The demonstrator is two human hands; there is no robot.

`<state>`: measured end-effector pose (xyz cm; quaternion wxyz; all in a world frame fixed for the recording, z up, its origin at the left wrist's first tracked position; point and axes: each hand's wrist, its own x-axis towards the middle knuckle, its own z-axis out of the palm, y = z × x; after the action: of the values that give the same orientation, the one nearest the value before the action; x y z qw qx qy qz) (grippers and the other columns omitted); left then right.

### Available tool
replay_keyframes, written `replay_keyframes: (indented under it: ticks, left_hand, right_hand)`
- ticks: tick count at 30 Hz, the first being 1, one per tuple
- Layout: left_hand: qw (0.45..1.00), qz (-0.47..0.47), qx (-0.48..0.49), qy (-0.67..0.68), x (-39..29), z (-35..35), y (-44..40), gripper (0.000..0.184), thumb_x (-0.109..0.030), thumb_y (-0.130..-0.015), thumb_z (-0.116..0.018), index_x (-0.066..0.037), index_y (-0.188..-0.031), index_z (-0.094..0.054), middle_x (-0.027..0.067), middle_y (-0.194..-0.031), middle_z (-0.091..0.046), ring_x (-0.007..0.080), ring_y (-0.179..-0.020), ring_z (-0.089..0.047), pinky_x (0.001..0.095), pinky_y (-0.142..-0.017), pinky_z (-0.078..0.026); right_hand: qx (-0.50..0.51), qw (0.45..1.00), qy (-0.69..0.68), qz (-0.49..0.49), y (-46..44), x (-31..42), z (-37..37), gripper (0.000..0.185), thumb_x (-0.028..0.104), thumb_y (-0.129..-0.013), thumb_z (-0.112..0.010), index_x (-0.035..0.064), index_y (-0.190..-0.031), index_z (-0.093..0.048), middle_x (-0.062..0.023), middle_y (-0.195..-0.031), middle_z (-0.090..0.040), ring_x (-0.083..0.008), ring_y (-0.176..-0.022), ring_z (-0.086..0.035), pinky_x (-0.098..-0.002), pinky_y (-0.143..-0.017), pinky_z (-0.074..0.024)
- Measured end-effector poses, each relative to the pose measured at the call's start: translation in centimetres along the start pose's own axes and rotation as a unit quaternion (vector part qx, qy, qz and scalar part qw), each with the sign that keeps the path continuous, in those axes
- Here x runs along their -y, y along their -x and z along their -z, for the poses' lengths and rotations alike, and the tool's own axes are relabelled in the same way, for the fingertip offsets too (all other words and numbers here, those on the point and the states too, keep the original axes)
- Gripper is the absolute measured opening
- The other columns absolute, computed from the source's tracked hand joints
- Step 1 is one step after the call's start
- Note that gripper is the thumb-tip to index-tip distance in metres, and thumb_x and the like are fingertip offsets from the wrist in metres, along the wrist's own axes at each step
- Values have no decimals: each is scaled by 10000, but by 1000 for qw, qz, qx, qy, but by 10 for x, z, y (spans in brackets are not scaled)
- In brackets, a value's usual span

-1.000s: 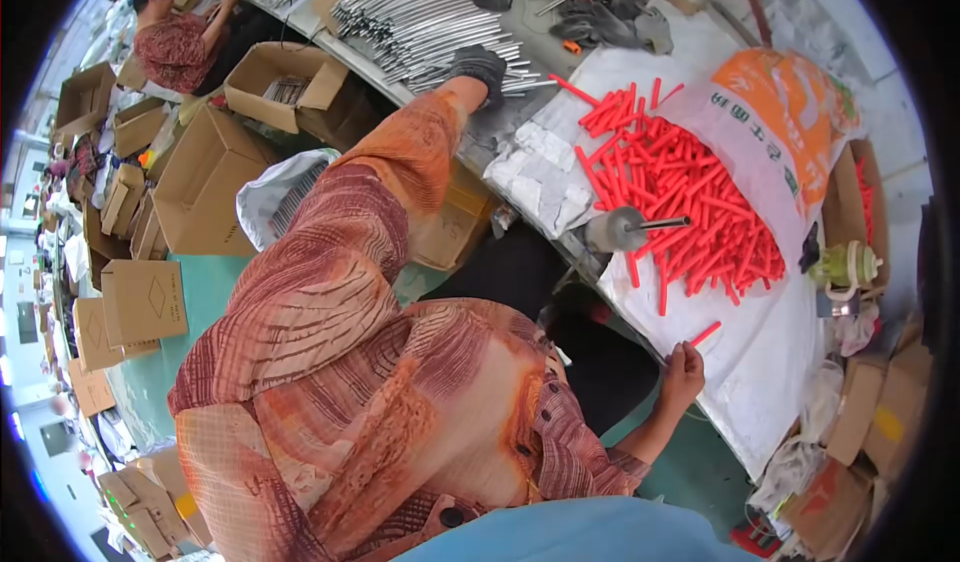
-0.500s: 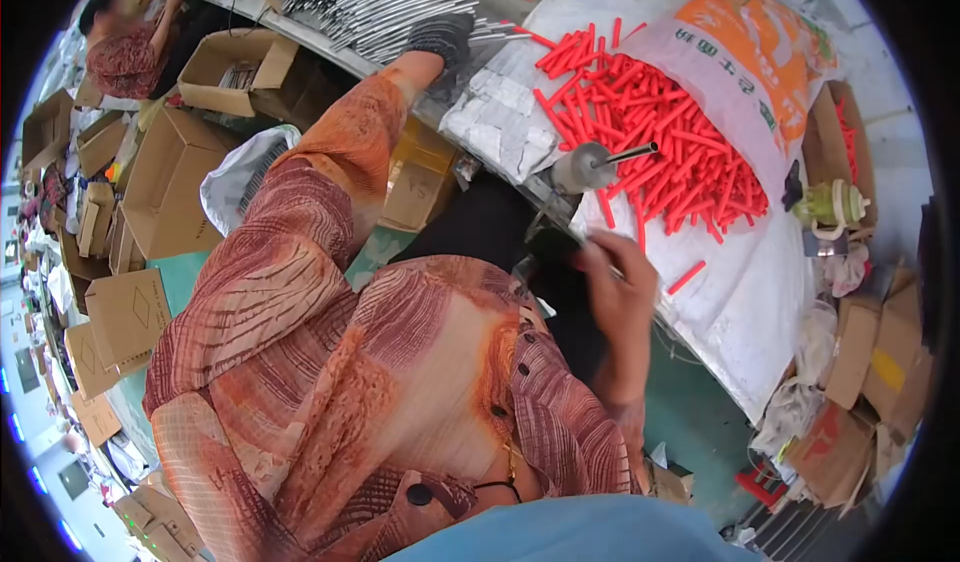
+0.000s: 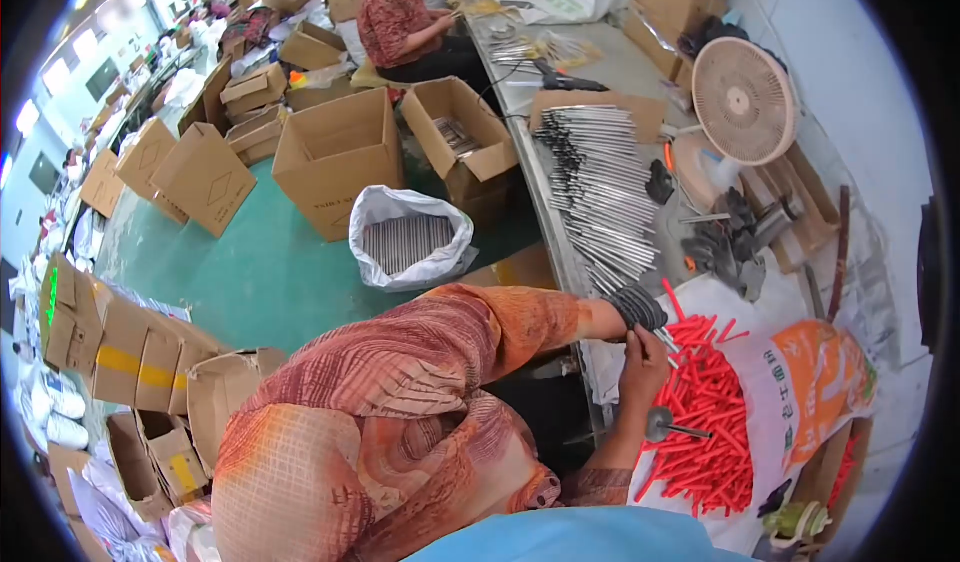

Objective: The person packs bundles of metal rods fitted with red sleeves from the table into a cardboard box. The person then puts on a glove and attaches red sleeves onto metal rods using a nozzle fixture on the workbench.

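My left hand, in a dark striped glove, is closed at the near end of a pile of thin metal rods. Silvery rod ends poke out past its fingers. Just below it, my bare right hand has its fingers pressed together against the glove and the rod ends; what they pinch is hidden. Beside both hands lies a heap of red tubes, spilling from a white and orange printed sack. A metal spindle on a round base stands near my right wrist.
A fan stands at the back of the workbench. Left of the bench are a white bag of rods, open cartons and green floor. Another person sits farther along the bench.
The view has swung left along the bench. My right hand has come up from near my lap to meet my left hand, which stays by the rods and red tubes.
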<state>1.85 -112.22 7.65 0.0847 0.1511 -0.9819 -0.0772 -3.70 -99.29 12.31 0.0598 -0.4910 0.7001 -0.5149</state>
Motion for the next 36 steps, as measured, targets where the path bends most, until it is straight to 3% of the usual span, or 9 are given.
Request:
replay_keyframes:
  ticks: [8, 10, 12, 15, 22, 27, 29, 32, 36]
  left_hand:
    - [999, -2, -29, 42, -4, -9, 8, 86, -117, -770, -587, -79, -837, -626, 131, -885, -633, 293, -780, -608, 385, -710, -483]
    - [998, -2, -44, 53, -5, -9, 9, 83, -115, -775, -582, -81, -837, -624, 125, -881, -632, 290, -787, -605, 383, -721, -481]
    - [996, 0, -64, 63, -5, -11, 6, 80, -113, -780, -576, -82, -837, -623, 119, -877, -631, 287, -794, -602, 380, -731, -479]
    - [988, -4, -122, 100, 6, -2, 7, 77, -110, -787, -568, -84, -837, -620, 110, -871, -630, 282, -805, -598, 377, -747, -476]
    - [915, -25, -327, 235, 85, 44, -13, 75, -104, -803, -550, -89, -837, -615, 89, -858, -627, 271, -829, -589, 369, -784, -469]
    - [785, 2, -399, 474, 140, 31, -54, 78, -100, -815, -537, -92, -837, -611, 74, -848, -625, 264, -847, -582, 363, -810, -464]
    - [485, 72, -341, 802, 138, 2, -56, 79, -69, -816, -547, -87, -859, -611, 37, -870, -640, 230, -838, -586, 364, -768, -478]
    - [520, 43, -304, 797, 209, -44, -79, 100, -108, -845, -550, -81, -908, -622, 68, -865, -643, 242, -826, -595, 401, -785, -478]
    - [434, 243, -178, 849, 214, -1, -75, 176, -202, -778, -598, -88, -909, -625, 95, -856, -631, 292, -829, -593, 459, -795, -473]
  right_hand:
    - [55, 952, 299, 49, 2, 29, 2, 252, 103, -765, -629, 29, -1007, -623, -186, -883, -640, -351, -779, -627, -390, -698, -504]
    - [25, 973, 215, 80, -1, 5, 4, 179, 75, -764, -617, 30, -937, -606, -144, -787, -636, -281, -660, -630, -353, -605, -502]
    - [21, 955, -211, -208, -2, 7, 10, 97, 39, -767, -601, 49, -855, -559, -64, -698, -583, -160, -572, -571, -281, -509, -459]
    - [6, 919, -314, -237, 0, 34, -15, 131, 11, -750, -607, 53, -843, -526, -33, -747, -550, -99, -572, -500, -233, -494, -420]
    - [195, 975, -95, 46, 40, 134, -26, 172, 93, -706, -582, 54, -873, -593, -109, -792, -614, -281, -736, -609, -366, -642, -479]
    - [111, 972, -61, -200, 108, 97, 63, 120, 95, -780, -596, 19, -872, -601, -112, -753, -605, -194, -681, -599, -316, -636, -476]
    - [14, 956, 103, -274, 137, 81, 97, 178, 152, -777, -569, 36, -902, -622, -180, -858, -633, -339, -796, -623, -406, -708, -488]
    - [-214, 866, 275, -360, 177, 30, 142, 215, 213, -810, -597, 38, -934, -614, -159, -805, -647, -343, -765, -626, -425, -681, -486]
    - [-220, 752, 397, -479, 193, -23, 186, 436, 315, -739, -700, 27, -1028, -546, -195, -944, -638, -350, -853, -624, -439, -724, -482]
